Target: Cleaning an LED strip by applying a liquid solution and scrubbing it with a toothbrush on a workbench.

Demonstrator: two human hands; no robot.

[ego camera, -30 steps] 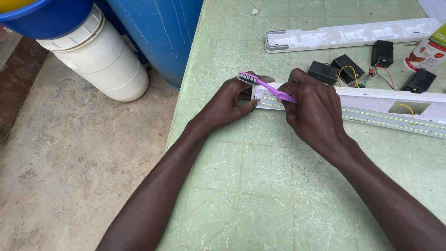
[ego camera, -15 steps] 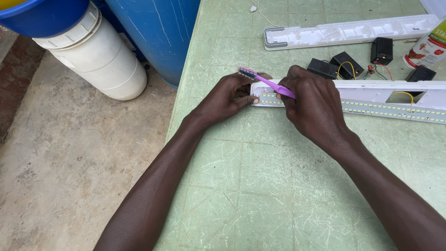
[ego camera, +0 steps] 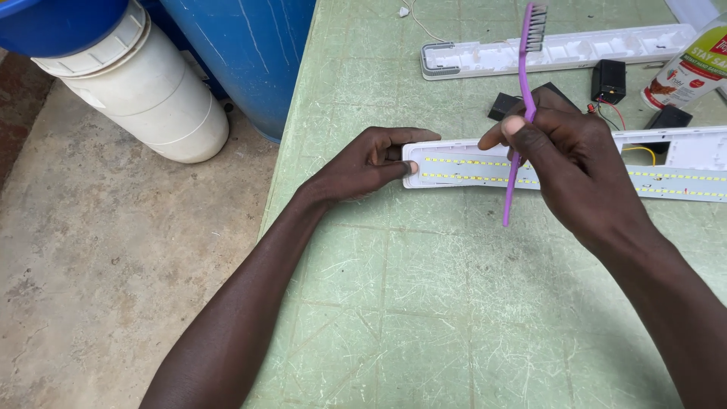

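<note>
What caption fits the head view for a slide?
Left hand steadies a white light strip on a green table; right hand holds a purple toothbrush upright.

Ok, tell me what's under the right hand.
Under the right hand, the white light panel with two LED strips continues. The stretch directly beneath the hand is covered; the purple toothbrush crosses it.
</note>
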